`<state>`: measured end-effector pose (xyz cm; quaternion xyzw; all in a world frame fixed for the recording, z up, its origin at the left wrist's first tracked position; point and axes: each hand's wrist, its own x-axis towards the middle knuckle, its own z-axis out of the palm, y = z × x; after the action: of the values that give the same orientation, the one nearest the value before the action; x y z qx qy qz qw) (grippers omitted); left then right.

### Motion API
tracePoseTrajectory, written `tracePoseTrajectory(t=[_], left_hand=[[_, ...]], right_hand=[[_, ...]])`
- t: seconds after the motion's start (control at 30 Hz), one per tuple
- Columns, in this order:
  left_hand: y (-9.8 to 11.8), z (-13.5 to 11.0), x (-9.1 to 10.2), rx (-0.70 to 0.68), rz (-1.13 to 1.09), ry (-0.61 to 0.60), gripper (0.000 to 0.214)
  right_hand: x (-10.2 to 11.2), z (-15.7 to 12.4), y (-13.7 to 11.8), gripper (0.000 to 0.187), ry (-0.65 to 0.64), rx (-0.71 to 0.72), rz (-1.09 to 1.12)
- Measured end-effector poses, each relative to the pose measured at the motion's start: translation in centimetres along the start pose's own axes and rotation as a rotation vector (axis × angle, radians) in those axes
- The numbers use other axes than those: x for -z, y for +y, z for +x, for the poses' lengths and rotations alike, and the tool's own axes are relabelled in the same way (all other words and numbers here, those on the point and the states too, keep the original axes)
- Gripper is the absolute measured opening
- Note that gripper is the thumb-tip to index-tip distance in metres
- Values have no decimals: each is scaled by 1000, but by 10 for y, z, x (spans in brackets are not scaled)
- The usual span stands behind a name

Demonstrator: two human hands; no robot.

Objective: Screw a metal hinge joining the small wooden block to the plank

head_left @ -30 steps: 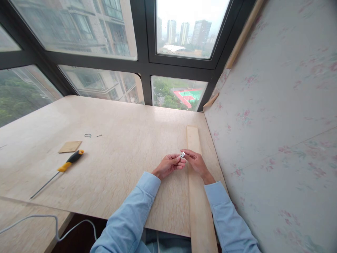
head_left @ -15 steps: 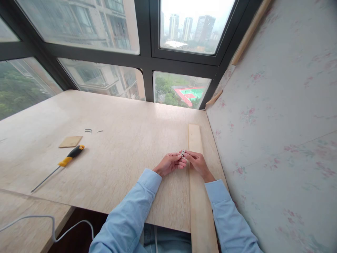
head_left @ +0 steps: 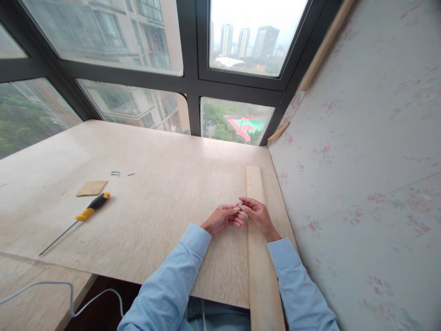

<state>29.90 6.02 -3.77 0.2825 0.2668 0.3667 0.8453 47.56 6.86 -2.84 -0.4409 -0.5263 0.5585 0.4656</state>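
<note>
One metal piece [head_left: 240, 205], turned steeper than a second ago | my left hand [head_left: 223, 218] pinches it, right hand [head_left: 258, 215] fingers touching, grip unclear | by plank [head_left: 263, 280]'s left edge, still unplaced

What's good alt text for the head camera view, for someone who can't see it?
A person's left hand pinches a small silvery piece, with the right hand also at it, near a long wooden board on a pale tabletop. Off to the left lie a yellow-and-black screwdriver, a thin flat slab and some tiny metal bits.
</note>
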Motion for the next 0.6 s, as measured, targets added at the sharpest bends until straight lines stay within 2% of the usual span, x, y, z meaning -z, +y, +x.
tracePoseTrajectory(t=[0.1,0.27,0.6], left_hand=[[-2,-1,-6,-29,72,39,41],[-9,0,-15,-158,311,147,51],[-22,3,-10,-310,561,257,46]], right_hand=[[0,0,1,38,1,19,-53],[0,1,2,37,7,25,-84],[2,1,6,35,17,45,-101]])
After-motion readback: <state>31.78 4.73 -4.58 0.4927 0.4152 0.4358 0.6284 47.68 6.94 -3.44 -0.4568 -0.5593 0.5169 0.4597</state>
